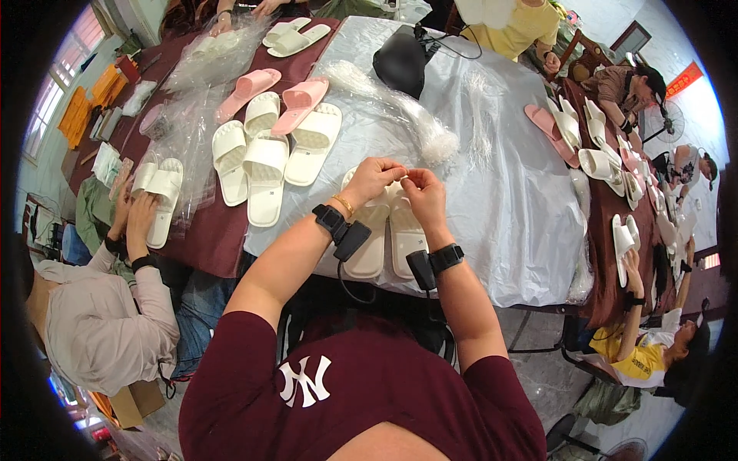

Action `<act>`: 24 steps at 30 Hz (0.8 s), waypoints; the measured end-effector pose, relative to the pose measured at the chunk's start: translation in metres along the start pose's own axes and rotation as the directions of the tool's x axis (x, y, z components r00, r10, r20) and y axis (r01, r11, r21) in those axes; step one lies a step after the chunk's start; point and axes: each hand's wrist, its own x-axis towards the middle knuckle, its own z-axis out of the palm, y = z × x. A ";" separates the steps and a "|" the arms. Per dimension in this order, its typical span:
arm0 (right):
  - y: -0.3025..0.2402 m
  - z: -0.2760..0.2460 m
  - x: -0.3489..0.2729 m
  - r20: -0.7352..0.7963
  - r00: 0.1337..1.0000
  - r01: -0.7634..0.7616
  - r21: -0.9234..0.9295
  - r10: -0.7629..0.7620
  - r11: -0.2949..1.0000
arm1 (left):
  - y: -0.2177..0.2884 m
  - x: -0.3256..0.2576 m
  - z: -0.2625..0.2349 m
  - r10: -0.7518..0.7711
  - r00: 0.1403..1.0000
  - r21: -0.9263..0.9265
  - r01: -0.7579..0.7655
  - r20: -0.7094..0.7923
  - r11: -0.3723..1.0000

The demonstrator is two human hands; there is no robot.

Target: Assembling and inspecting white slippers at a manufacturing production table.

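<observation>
My left hand (pixel 372 183) and my right hand (pixel 425 201) meet over a pair of cream-white slide slippers (pixel 367 250) at the table's near edge. The fingertips of both hands are pinched together, almost touching. Whatever lies between them is too small to make out. My hands cover the upper parts of the slippers, whose heel ends point toward me. Just beyond my hands lies a bundle of thin clear plastic strands (pixel 438 142). To the left sit several more white slippers (pixel 267 173) and two pink slippers (pixel 306 100).
A grey plastic sheet (pixel 523 223) covers the table, with a black bag (pixel 401 61) and cable at the back. More loose strands (pixel 480 115) lie right of centre. Co-workers sit around, one at left holding white slippers (pixel 164 188). Clear plastic bags (pixel 207 77) lie back left.
</observation>
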 end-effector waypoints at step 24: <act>0.000 0.006 -0.003 -0.208 0.975 0.087 0.008 -0.083 0.996 | 0.002 -0.005 0.000 -0.018 0.999 -0.026 0.017 -0.037 1.000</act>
